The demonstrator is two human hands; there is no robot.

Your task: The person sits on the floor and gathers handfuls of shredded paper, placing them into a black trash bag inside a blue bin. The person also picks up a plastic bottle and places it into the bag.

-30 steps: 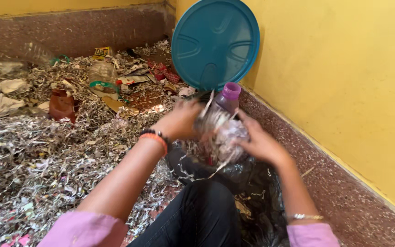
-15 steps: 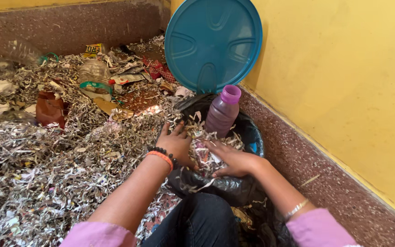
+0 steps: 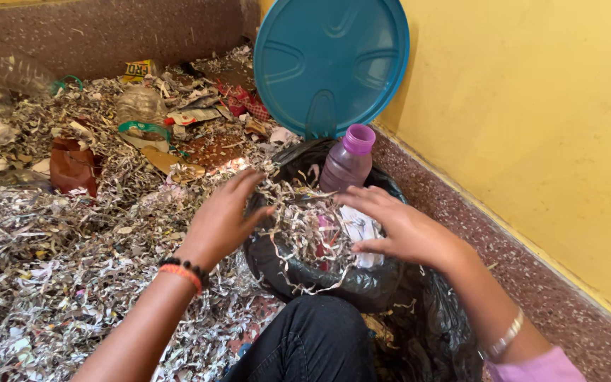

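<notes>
Two hands press shredded paper [image 3: 305, 226] into one black bag [image 3: 362, 283]: the left hand [image 3: 224, 216] and right hand [image 3: 404, 230], fingers spread wide, holding nothing. The bag looks partly filled beside one purple bottle [image 3: 348, 159]; a thick carpet of shreds still covers the floor [image 3: 51, 269].

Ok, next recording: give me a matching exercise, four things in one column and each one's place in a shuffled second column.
Things:
1. teal round lid
2. purple-capped bottle
3. brown bag
4. black bin bag

Places:
A. between the two hands, holding shredded paper
B. leaning against the yellow wall
C. far left, on the shreds
D. upright at the bag's far edge

Pairs: 1-B, 2-D, 3-C, 4-A
</notes>
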